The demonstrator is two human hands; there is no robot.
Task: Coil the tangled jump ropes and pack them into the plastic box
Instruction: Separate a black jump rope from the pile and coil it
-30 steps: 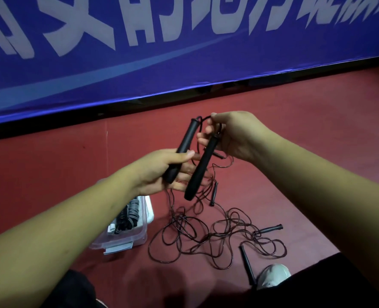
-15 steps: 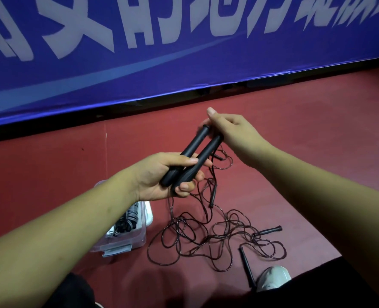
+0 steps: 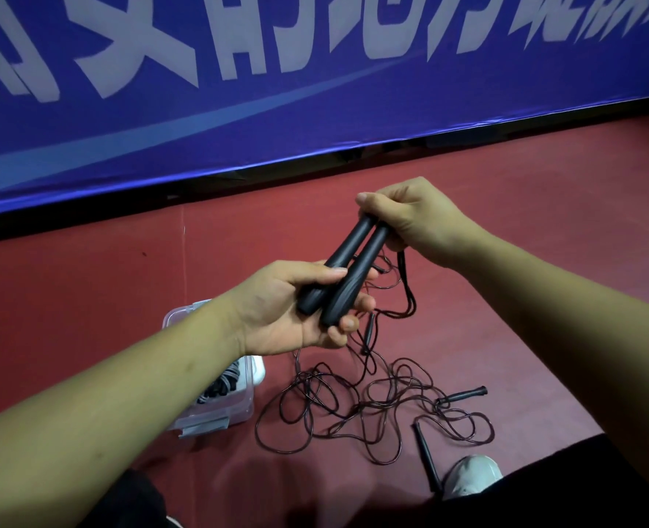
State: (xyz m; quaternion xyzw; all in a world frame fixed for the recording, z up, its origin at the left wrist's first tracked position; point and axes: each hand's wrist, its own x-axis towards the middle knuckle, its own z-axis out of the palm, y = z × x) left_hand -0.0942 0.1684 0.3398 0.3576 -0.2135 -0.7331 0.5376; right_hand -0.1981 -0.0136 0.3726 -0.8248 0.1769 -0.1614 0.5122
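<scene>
Both hands, left hand [image 3: 277,310] & right hand [image 3: 416,219], grip paired black handles [image 3: 347,272] over tangled rope [image 3: 372,409].

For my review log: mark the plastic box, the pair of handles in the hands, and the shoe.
plastic box [image 3: 216,421], head view, clear front wall.
pair of handles [image 3: 347,276], head view, mid-shaft of the nearer handle.
shoe [image 3: 473,475], head view, white toe.

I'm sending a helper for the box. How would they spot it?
Find the red floor below the blue banner. The plastic box sits there under the left forearm, left of the tangled rope. It alone is clear-walled, holding coiled rope.
</scene>
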